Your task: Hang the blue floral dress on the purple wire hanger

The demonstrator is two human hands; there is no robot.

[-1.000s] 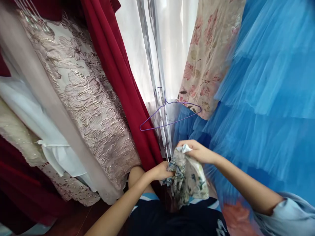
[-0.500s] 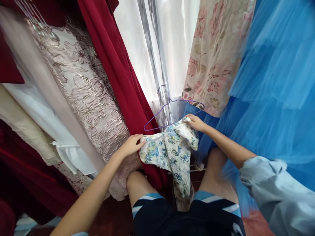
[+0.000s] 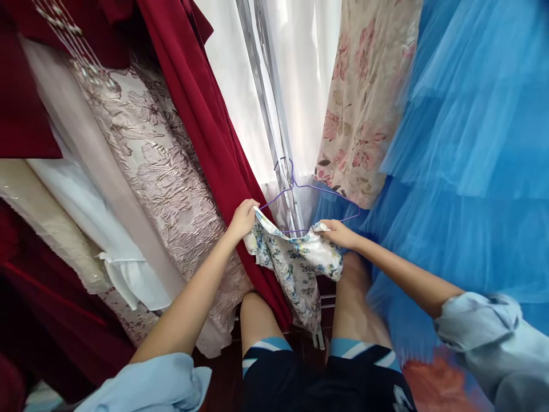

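A white garment with a blue and yellow floral print [image 3: 295, 266] hangs between my two hands, its lower part drooping above the floor. My left hand [image 3: 244, 220] is closed on its upper left edge, beside the left arm of a purple wire hanger [image 3: 315, 187]. Pinched in my right hand [image 3: 337, 233] is the upper right edge, just below the hanger's right end. The hanger's hook is up by a metal stand. Its left end is hidden behind my left hand and the cloth, and whether the garment is on it I cannot tell.
The metal stand [image 3: 268, 103] rises in front of a white curtain [image 3: 300, 74]. On the left hang a dark red gown [image 3: 201, 126] and a pink textured dress [image 3: 165, 166]. To the right are a pink floral dress [image 3: 358, 120] and a blue tulle gown [image 3: 467, 149].
My left hand has moved up and right, raising the garment's left edge to the hanger. My right hand has dropped slightly. The cloth's upper edge now sags between them.
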